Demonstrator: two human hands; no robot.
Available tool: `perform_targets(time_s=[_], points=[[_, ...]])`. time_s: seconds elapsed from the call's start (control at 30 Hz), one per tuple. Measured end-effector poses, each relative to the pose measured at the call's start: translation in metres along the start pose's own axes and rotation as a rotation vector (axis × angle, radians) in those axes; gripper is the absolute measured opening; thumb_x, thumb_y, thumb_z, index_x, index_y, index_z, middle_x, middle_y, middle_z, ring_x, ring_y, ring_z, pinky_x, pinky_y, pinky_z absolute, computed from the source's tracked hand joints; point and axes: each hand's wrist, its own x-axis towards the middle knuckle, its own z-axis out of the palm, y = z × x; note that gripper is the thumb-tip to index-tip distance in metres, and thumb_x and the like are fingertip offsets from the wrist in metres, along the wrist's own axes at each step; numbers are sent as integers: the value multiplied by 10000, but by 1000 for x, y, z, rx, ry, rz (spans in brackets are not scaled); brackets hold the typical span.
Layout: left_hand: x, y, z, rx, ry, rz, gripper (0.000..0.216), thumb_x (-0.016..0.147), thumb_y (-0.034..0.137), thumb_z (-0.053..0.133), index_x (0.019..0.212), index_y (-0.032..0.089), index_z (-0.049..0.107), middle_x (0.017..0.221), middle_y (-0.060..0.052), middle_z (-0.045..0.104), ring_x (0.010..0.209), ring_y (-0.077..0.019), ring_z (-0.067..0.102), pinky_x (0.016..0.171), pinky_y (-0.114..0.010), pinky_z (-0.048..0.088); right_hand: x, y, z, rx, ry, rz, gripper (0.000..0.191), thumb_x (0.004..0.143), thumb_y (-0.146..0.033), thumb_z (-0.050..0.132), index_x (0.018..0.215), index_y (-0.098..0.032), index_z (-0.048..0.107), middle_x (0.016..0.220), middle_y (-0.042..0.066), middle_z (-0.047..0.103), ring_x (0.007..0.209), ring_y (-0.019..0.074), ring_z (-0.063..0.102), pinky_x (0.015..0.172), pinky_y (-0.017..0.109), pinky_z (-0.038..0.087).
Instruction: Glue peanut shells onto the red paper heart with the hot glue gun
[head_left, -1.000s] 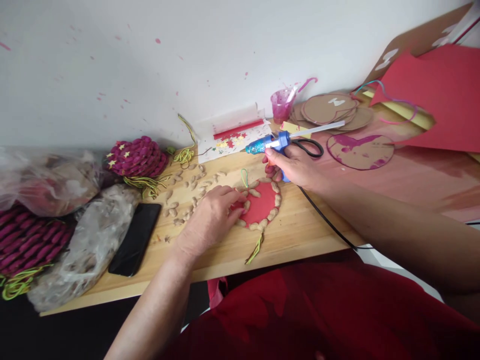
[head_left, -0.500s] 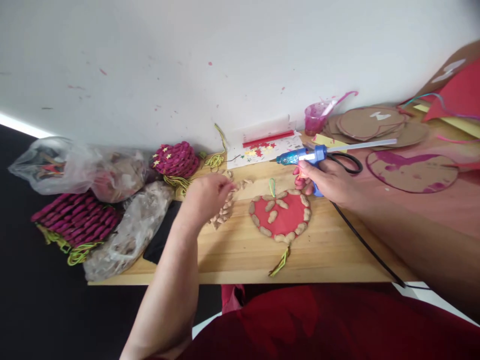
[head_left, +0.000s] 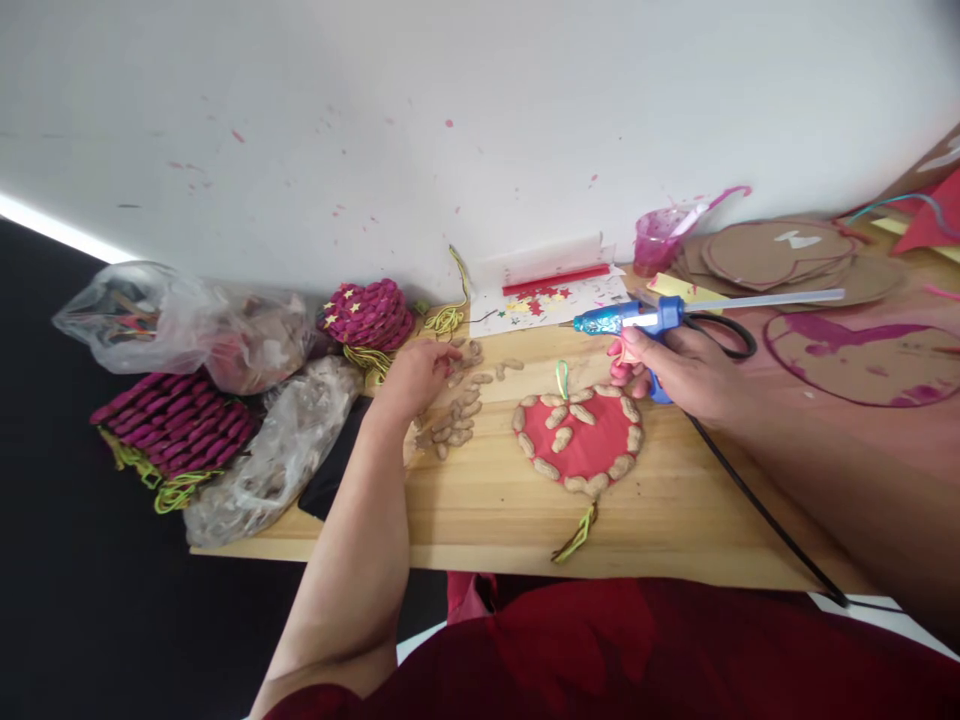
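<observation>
My right hand [head_left: 675, 370] is wrapped round the handle of a blue hot glue gun [head_left: 619, 318]. Its nozzle points left and a long clear glue stick [head_left: 780, 298] sticks out at the back. My left hand [head_left: 420, 378] is over the far side of a loose pile of peanuts [head_left: 454, 425], fingers curled together; whether a peanut is between them is hidden. Between and below the hands lies a red heart-shaped piece [head_left: 589, 445] edged with peanuts. Three more peanuts sit inside its top, a green loop [head_left: 562, 378] is above it, and a yarn tassel [head_left: 576, 535] hangs from its tip.
Star confetti [head_left: 541, 300] lies on white paper by the wall. A pink cup [head_left: 658, 240] and cardboard cutouts [head_left: 780, 255] stand behind the glue gun. Its black cord [head_left: 757, 520] crosses the table [head_left: 480, 530]. Plastic bags [head_left: 274, 465] and magenta woven pieces [head_left: 176, 425] are at left.
The camera view has shifted, moving most things rightward in the picture. My left hand has drawn back slightly to the left over the pile, uncovering more peanuts. My right hand still holds the glue gun.
</observation>
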Motion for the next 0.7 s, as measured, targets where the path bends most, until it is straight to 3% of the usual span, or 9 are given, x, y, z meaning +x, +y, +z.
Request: perform_targets(time_s=[0.17,0.3,0.7], points=[[-4,-10,-2,-58,69,-71,293,829,114,586,1021,192,793,1018,-76,782,937,-240,703,944,-365,535,-1,-2,1,5,14,34,673,709,-818,689,784,-150,659,643,80,691,516,134,646,414,202,521],[-5,-13,-3,-97,114,-41,274,808,126,645,1034,191,784,1061,-73,788,996,-247,699,967,-366,520,-1,-1,1,5,-1,26,677,704,-819,692,790,-149,654,649,86,686,549,146,659,424,204,525],[-2,-12,1,-33,71,11,281,784,147,688,1052,177,770,1086,-87,787,1002,-252,692,974,-377,515,-2,-1,0,12,6,20,649,698,-811,701,777,-168,667,659,80,695,561,160,671,432,221,535]])
